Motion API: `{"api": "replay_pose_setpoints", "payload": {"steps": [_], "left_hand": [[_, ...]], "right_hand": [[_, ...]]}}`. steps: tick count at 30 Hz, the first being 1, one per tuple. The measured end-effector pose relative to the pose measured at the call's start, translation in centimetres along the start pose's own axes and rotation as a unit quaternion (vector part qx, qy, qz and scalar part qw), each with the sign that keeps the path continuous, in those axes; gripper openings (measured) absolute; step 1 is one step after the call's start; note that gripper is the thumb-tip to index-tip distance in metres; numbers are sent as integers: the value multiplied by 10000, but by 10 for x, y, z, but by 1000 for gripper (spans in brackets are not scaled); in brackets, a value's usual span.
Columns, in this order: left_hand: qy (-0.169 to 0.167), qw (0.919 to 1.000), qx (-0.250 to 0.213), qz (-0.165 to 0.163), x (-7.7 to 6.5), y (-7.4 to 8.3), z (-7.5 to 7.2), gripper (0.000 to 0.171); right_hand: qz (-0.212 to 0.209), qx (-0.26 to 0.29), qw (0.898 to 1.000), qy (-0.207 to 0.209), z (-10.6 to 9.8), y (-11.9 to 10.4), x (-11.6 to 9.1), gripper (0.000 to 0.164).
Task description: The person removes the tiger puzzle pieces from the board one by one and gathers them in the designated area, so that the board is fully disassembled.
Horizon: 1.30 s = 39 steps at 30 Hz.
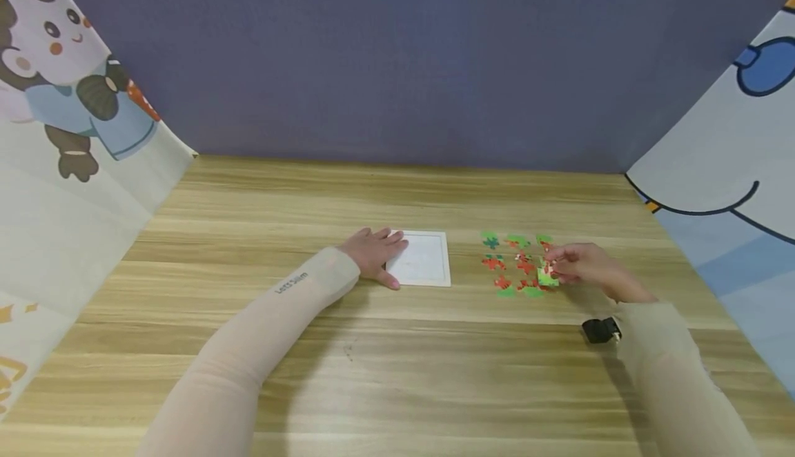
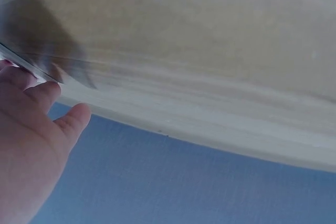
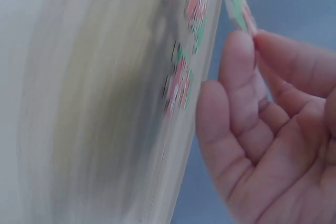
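Observation:
In the head view a white square puzzle frame (image 1: 425,258) lies flat on the table. My left hand (image 1: 374,255) rests on its left edge with the fingers spread; the left wrist view shows the fingers (image 2: 44,95) at the frame's side. To the right, my right hand (image 1: 580,269) pinches a green and red jigsaw piece (image 1: 547,277) between thumb and finger. The right wrist view shows that piece (image 3: 240,4) lifted off the tabletop. Several loose jigsaw pieces (image 1: 524,262), red and green, lie in rows just left of this hand.
The wood-grain table (image 1: 397,374) reaches back to a dark blue panel (image 1: 397,63). Cartoon-printed cloth walls (image 1: 56,236) stand on both sides. A small black object (image 1: 600,331) is by the right sleeve cuff.

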<state>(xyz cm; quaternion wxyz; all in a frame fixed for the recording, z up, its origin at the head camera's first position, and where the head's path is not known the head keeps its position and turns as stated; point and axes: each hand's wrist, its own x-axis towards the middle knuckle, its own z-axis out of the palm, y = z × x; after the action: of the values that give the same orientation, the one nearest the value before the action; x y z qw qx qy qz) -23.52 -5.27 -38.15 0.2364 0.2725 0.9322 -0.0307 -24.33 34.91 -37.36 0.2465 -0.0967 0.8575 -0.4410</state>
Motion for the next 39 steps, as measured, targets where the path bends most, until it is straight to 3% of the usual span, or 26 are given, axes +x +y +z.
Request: {"api": "replay_pose_setpoints", "payload": {"steps": [10,23,34,39], "left_hand": [[-19,10000,12,87,-2,-3,1,88],[-60,9999,-79,121,3,-3,2,89],[5,10000,-35,23,2,1,1,88],[198,9998,49,13,-2,2,5,84]], "right_hand": [[100,-243,9994,-208,-10,13,-5,39],[684,-37,9963,-518,-14,18,-7,35],[854,-41,9960,-247,-16,21,-7,41],[850,-289,9957,234,-22,20,-11,44]]}}
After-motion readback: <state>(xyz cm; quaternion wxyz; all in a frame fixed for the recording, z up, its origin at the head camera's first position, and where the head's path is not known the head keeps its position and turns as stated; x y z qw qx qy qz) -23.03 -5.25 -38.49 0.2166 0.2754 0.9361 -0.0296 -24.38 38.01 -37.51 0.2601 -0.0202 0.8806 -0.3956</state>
